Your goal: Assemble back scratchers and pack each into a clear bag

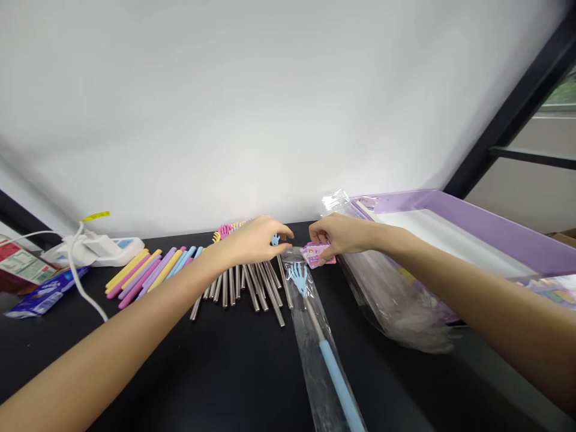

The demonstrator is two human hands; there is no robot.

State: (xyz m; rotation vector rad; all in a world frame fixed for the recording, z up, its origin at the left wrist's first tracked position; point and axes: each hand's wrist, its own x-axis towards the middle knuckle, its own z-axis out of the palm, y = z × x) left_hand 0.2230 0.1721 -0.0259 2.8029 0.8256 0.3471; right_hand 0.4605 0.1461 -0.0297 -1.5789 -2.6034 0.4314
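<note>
In the head view, my right hand [335, 234] pinches a small pink printed card [318, 254], or a few of them, over the top end of a clear plastic sleeve [308, 348]. Inside that sleeve lies a back scratcher [339, 384] with a light blue hand-shaped head, a metal rod and a blue handle. My left hand [261, 239] hovers left of the sleeve's top, thumb and fingers apart with nothing held. Behind and below it lie several metal rods [252, 282] with coloured hand-shaped heads; one blue head shows between its thumb and fingers.
Pink, yellow, purple and blue handle tubes [148, 273] lie at the left, near a white power strip [112, 249] with a cable and a blue packet [47, 294]. To the right are a pile of clear plastic sleeves [396, 306] and a purple tray [486, 231]. A white wall stands behind.
</note>
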